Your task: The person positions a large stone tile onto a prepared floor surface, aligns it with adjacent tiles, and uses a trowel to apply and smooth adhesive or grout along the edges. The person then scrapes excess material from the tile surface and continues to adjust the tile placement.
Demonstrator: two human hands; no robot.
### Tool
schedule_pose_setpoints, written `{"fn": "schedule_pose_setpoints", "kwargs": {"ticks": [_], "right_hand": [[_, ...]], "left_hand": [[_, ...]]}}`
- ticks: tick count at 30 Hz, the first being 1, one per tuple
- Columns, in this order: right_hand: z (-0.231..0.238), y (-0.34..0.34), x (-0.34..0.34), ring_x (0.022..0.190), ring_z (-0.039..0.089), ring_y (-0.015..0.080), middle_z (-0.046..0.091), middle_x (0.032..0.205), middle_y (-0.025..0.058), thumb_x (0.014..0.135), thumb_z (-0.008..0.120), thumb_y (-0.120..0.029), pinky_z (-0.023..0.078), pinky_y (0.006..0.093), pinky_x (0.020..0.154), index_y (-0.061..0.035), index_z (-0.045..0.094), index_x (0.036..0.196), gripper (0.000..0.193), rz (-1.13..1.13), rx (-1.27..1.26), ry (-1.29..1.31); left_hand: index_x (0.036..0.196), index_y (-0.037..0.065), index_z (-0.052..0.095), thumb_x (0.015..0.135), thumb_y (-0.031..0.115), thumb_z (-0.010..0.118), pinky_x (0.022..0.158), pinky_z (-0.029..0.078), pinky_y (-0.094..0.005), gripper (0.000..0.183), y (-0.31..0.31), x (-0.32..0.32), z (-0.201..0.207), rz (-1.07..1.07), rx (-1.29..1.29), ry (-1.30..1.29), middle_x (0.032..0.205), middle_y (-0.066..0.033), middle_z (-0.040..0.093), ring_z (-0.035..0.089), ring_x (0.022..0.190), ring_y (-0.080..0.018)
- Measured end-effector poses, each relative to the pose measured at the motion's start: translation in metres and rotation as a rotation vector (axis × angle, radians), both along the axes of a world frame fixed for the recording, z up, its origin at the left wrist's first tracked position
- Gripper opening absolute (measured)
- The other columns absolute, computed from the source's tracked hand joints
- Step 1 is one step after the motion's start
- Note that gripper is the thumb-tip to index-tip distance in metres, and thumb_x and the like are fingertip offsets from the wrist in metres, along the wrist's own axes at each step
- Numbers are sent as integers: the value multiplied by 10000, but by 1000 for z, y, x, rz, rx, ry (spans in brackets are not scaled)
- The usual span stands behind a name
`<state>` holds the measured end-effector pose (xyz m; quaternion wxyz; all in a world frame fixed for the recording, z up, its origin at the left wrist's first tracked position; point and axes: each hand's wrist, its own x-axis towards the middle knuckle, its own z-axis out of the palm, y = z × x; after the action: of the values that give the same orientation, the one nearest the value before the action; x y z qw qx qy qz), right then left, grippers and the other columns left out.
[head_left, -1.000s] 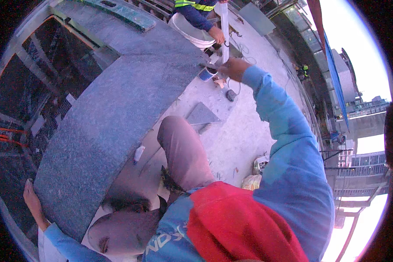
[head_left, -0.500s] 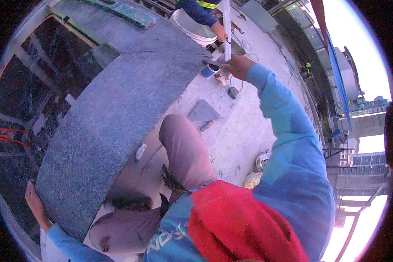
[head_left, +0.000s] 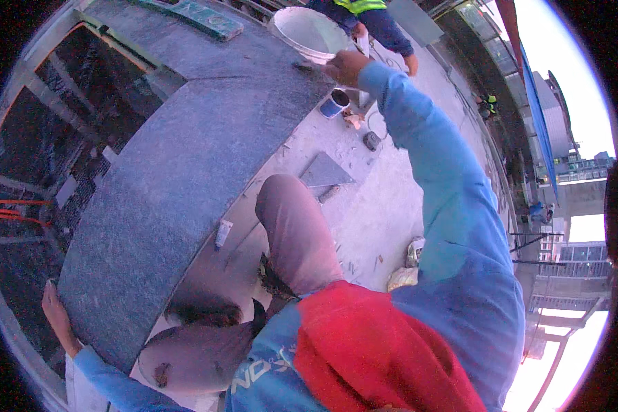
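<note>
A broad grey slab [head_left: 158,178] with a rough, speckled surface runs from the lower left to the top centre. At its far end my right hand [head_left: 348,66] is closed round a thin flat-bladed tool [head_left: 310,66], much like a putty knife. Its blade lies at the slab's surface, beside the rim of a white bucket [head_left: 309,38]. Much of the handle is hidden in my fingers. My left hand [head_left: 58,319] rests with outstretched fingers on the slab's near left edge. Just below my right hand stands a blue-and-white can [head_left: 334,103] with a dark inside.
Behind the bucket is a co-worker in dark blue clothes [head_left: 381,27]. On the pale floor [head_left: 384,220] lie a triangular grey piece [head_left: 326,169] and a small dark object [head_left: 371,141]. A white tube [head_left: 223,233] sits by the slab's edge. Orange pipes [head_left: 14,214] show in the dark opening at left.
My right hand has moved up and left with the flat-bladed tool, toward the bucket. The co-worker has shifted right, and the pale upright bar no longer stands above my hand. My left hand stays put.
</note>
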<state>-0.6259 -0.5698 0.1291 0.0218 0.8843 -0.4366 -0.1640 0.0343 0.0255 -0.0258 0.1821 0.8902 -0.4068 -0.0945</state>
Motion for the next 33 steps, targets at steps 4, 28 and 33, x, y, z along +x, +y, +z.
{"fn": "schedule_pose_setpoints", "kwargs": {"ticks": [4,28,33], "right_hand": [[11,-6,7,887,659,397,674,974,233,970,497,-344,516,459,800,-50,651,1149,376,11,-29,-130],[-5,-46,15,1025,620,397,641,1094,242,966,497,-353,487,462,889,-40,648,1115,378,-79,-125,-278],[-29,14,26,959,644,394,663,1006,228,977,434,-408,493,482,873,-83,657,1085,408,134,93,-179]], "left_hand": [[1278,-78,537,993,267,398,1078,339,-369,469,5,4,-3,-43,-55,41,1342,-224,532,486,1272,-331],[1232,-82,572,972,239,465,1036,382,-356,427,-1,-9,-8,19,-80,-86,1273,-234,582,547,1205,-333],[1220,-84,579,965,246,473,1022,392,-353,430,-5,-22,0,55,-84,-59,1253,-240,592,553,1198,-339]]}}
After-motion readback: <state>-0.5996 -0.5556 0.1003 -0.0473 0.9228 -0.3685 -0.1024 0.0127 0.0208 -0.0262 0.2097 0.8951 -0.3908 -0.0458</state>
